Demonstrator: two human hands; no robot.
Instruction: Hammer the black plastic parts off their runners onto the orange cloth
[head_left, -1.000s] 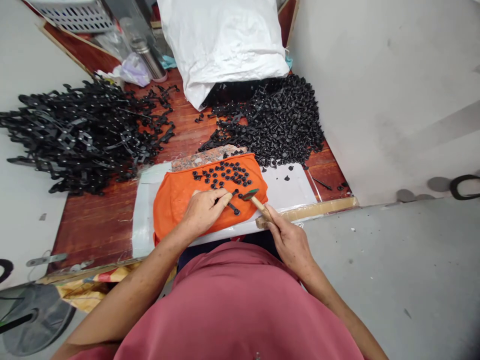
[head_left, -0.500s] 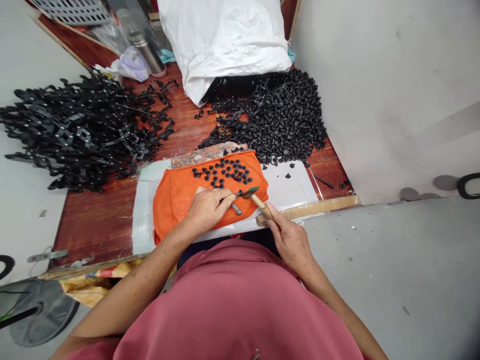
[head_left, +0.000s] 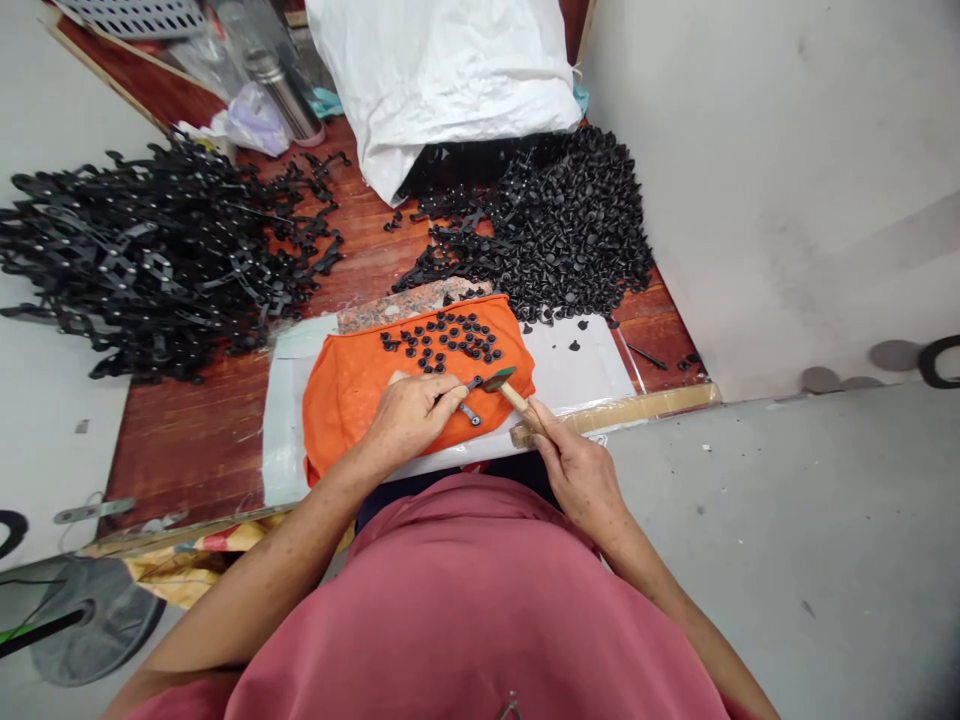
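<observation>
My left hand [head_left: 411, 412] rests on an orange cloth [head_left: 352, 385], fingers pinched on a small black plastic bracket [head_left: 469, 398] that pokes out to the right. My right hand [head_left: 574, 470] grips the wooden handle of a small hammer [head_left: 504, 386], whose green-tinted head hovers just over the bracket's end. Several small black caps [head_left: 444, 340] lie scattered on the far part of the cloth.
A heap of black caps [head_left: 570, 235] spills from a white sack [head_left: 442, 70] at the back. A big pile of black brackets [head_left: 150, 270] lies to the left on the red wooden floor. A metal flask [head_left: 277, 85] stands behind. A grey wall [head_left: 765, 180] rises at right.
The camera view has shifted slightly; the bracket under my left fingers has turned a little. The hammer head stays close over it.
</observation>
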